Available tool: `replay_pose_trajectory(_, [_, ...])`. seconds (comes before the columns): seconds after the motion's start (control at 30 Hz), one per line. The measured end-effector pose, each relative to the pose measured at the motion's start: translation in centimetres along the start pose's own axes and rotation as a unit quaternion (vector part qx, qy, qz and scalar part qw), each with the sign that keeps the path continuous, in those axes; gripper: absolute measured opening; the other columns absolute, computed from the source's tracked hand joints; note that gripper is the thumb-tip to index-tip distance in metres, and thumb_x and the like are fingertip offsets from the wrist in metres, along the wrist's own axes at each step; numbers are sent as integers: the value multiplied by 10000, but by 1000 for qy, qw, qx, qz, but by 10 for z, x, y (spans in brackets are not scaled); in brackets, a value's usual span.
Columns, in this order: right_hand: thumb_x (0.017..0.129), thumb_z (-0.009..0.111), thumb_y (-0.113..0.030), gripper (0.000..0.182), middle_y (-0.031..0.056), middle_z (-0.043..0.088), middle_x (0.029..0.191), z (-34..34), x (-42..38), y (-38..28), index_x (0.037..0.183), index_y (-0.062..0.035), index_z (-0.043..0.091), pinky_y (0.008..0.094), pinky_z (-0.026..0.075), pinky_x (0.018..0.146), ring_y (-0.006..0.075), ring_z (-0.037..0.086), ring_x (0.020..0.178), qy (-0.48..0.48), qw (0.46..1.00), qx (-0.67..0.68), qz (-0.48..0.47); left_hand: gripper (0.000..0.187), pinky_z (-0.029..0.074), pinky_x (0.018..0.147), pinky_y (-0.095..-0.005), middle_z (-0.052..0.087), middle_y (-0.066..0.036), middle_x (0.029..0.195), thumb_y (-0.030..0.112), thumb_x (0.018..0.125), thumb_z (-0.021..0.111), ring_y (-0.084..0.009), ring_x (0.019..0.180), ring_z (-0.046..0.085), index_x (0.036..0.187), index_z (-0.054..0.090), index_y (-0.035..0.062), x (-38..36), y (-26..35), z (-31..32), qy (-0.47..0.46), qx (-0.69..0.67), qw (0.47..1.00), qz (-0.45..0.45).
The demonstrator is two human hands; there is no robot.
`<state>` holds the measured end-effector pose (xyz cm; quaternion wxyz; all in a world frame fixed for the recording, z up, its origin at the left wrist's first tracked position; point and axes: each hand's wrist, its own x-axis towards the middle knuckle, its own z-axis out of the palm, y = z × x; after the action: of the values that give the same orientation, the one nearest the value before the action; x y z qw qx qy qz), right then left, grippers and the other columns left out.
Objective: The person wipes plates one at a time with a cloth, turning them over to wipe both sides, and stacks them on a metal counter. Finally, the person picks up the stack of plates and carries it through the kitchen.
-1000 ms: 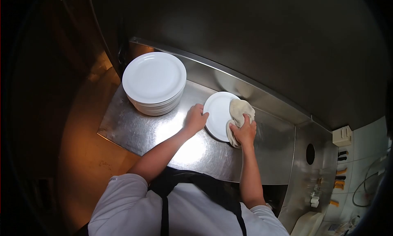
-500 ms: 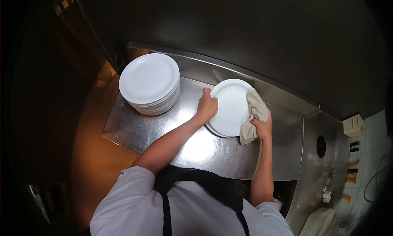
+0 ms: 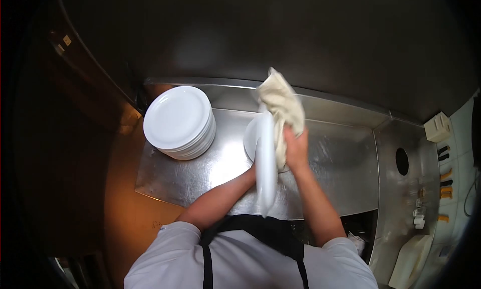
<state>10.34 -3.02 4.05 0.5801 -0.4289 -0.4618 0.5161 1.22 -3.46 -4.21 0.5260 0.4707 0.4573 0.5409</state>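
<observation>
A white plate (image 3: 266, 164) stands nearly on edge between my hands, tilted up from the counter. My left hand is mostly hidden behind the plate's left side; only the wrist and forearm show. My right hand (image 3: 296, 148) is closed on a beige cloth (image 3: 284, 101) against the plate's right face, and the cloth's upper end sticks up above the plate. Behind the raised plate, another white plate (image 3: 250, 139) lies on the steel counter. To the left stands a tall stack of white plates (image 3: 178, 117).
The steel counter (image 3: 330, 179) has a raised back edge. At the right are a steel surface with a round dark hole (image 3: 402, 162), a pale block (image 3: 437, 127), several black and yellow handles by the tiled wall, and a pale board (image 3: 411, 261).
The held plate has turned from facing up to nearly on edge. My right hand and the cloth have moved left and up, and my left hand has gone behind the plate. The view has shifted slightly.
</observation>
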Motion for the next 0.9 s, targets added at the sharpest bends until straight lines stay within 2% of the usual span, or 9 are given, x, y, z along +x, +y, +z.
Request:
replay_pose_trajectory(0.13, [775,786,-219,585,228,513,1436,33,-72,0,1295,-21,606,426,367,1135,343,493,1356,-163,973,22,-164,416,478,792,-406,625,-180,865,409,1061,450,-264,819,604,979,574,20,10,-11,-56,-189,-265,940,-100])
replay_pose_trajectory(0.23, [714,820,-213,754,230,564,1387,46,-55,-57,1378,10,541,419,407,1103,319,559,1287,-190,832,-255,-455,397,481,796,-413,626,-173,884,405,1054,465,-267,832,606,1002,572,27,13,-1,-75,-303,-360,871,-141])
replay_pose_trajectory(0.33, [717,809,-203,732,199,637,1297,44,-8,-46,1376,-12,553,392,463,1040,269,618,1197,-177,950,-141,-214,379,484,801,-420,628,-165,903,401,1047,479,-270,845,608,1024,571,34,1,-9,-49,-205,-358,903,-117])
replay_pose_trajectory(0.47, [735,738,-174,629,232,640,1268,31,-15,13,1317,4,581,414,513,977,370,660,1125,-91,979,-158,-92,360,487,807,-428,630,-155,929,395,1037,498,-273,863,610,1054,568,43,-13,-8,-57,-138,-340,925,-103])
replay_pose_trajectory(0.53, [754,684,-172,614,253,635,1267,19,-54,38,1309,65,571,420,465,1048,356,633,1194,-153,935,-224,-229,352,489,810,-433,632,-150,942,392,1033,508,-275,872,612,1069,567,48,-9,-3,-73,-164,-357,914,-101])
replay_pose_trajectory(0.67, [669,813,-235,704,305,543,1365,43,-77,9,1286,39,614,462,395,1117,483,516,1297,-217,872,-226,-376,341,493,816,-442,634,-140,967,387,1023,527,-279,889,614,1098,565,57,2,1,-92,-237,-405,877,-103])
replay_pose_trajectory(0.77, [643,846,-217,679,283,555,1347,43,-47,1,1255,4,650,502,379,1124,482,531,1273,-106,950,-204,-211,336,495,821,-448,636,-132,986,383,1016,541,-282,902,616,1121,563,64,-8,3,-88,-178,-404,892,-92])
replay_pose_trajectory(0.83, [623,857,-244,695,241,580,1287,29,-63,32,1257,-41,659,534,383,1098,455,541,1230,-109,933,-216,-267,336,497,824,-453,637,-127,999,380,1011,551,-284,911,617,1136,562,68,-8,5,-88,-145,-395,904,-78])
replay_pose_trajectory(0.9, [602,873,-259,682,215,594,1242,32,-78,25,1240,-103,691,549,396,1070,423,554,1210,-148,915,-179,-329,336,499,827,-457,638,-122,1012,377,1007,560,-286,920,618,1151,561,73,10,2,-94,-237,-444,861,-75])
